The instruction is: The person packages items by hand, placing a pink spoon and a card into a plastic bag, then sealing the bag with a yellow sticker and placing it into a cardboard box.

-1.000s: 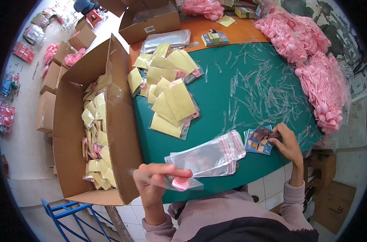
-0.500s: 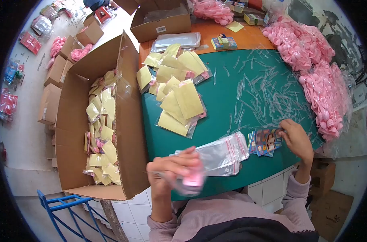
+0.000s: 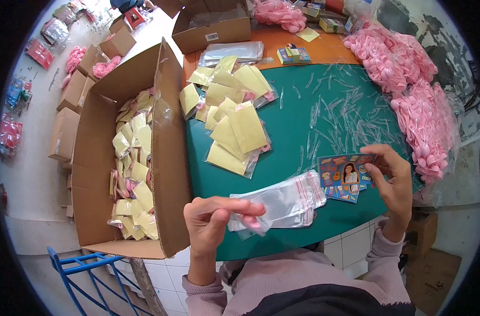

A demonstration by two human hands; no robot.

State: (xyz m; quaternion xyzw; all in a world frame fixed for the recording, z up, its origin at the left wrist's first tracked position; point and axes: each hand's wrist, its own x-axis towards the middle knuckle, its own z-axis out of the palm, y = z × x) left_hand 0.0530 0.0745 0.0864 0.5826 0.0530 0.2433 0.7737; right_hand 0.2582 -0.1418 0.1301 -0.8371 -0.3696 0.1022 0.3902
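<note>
Pinched in my left hand (image 3: 211, 224) is a clear plastic bag (image 3: 260, 225) with a small pink item (image 3: 250, 221) inside; its exact kind is hard to make out. My right hand (image 3: 392, 181) grips the right end of a colourful printed card (image 3: 332, 169), raised above a small stack of similar cards (image 3: 343, 196). Between the hands, a pile of clear self-seal bags (image 3: 287, 203) lies on the green tabletop (image 3: 282, 142). Farther back sits a heap of bags with pale yellow cards (image 3: 240, 129), some showing pink pieces.
A large open carton (image 3: 171, 158) at left holds many yellow-card packs (image 3: 134, 174). Clear strips (image 3: 350, 116) are scattered across the table's right half. Bags of pink items (image 3: 427, 126) line the right edge. A blue metal frame (image 3: 87, 268) stands below the carton.
My right hand has lifted a card off the stack and brought it up facing me. My left hand has shifted slightly left, still pinching the bag with the pink item.
</note>
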